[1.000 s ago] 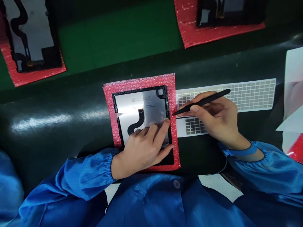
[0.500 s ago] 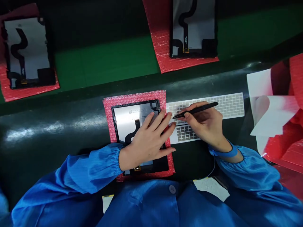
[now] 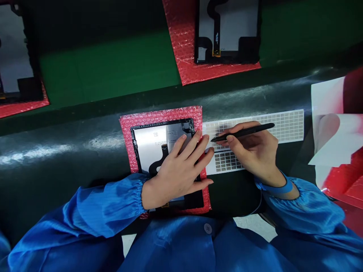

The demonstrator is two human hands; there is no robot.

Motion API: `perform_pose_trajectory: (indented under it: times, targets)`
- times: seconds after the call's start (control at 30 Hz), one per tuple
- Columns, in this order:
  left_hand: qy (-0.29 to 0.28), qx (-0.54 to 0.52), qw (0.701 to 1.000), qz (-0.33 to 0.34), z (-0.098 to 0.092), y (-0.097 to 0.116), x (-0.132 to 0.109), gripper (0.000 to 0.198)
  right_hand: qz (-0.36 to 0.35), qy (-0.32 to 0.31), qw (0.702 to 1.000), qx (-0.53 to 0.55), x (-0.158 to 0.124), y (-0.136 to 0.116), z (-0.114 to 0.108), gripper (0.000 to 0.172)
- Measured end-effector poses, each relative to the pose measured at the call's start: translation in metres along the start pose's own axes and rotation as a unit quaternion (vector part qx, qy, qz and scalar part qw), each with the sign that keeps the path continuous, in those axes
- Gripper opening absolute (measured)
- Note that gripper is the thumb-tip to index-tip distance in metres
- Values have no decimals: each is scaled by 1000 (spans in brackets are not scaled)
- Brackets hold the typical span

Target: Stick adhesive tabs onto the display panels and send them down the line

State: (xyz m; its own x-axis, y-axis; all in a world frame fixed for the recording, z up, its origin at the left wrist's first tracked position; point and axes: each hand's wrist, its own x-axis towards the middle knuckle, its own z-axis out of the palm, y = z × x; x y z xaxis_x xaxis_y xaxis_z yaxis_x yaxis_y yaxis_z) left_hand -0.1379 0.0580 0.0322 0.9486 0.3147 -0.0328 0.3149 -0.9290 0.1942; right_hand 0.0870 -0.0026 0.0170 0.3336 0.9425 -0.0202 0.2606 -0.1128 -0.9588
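My left hand (image 3: 178,172) lies spread over the right side of a display panel (image 3: 146,141), its fingertips reaching the left end of a label sheet. Under the panel is a pink bubble-wrap sheet (image 3: 126,136). My right hand (image 3: 252,151) grips a black pen-shaped tool (image 3: 252,130), whose tip points left at the upper label sheet (image 3: 289,124), close to my left fingertips. A second label sheet (image 3: 224,162) with darker labels sits just below it. Whether the tip carries a label is too small to tell.
Beyond the dark table edge, a green surface (image 3: 113,71) holds another panel (image 3: 236,26) on red bubble wrap (image 3: 184,49) and a partly cut-off panel (image 3: 17,56) at far left. White paper (image 3: 326,98) and red wrap (image 3: 351,181) lie at the right.
The camera view has shifted, so the far panels appear further left and the label sheets further right. Both hands keep nearly the same pose, the right one still around the tool.
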Motion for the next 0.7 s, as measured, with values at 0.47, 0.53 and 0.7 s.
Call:
perform_pose_trajectory:
  times: [0.47,0.53,0.7]
  targets:
    - [4,-5,1000,1,-1,0,0,72,18,-4,1000,19,3,-1,0,19]
    - [8,-7,1000,2,-1,0,0,73,29,-2,999,37,4,-1,0,20]
    - [11,-15,1000,-1,3,0,2,73,75,0,992,104,11,0,-1,23]
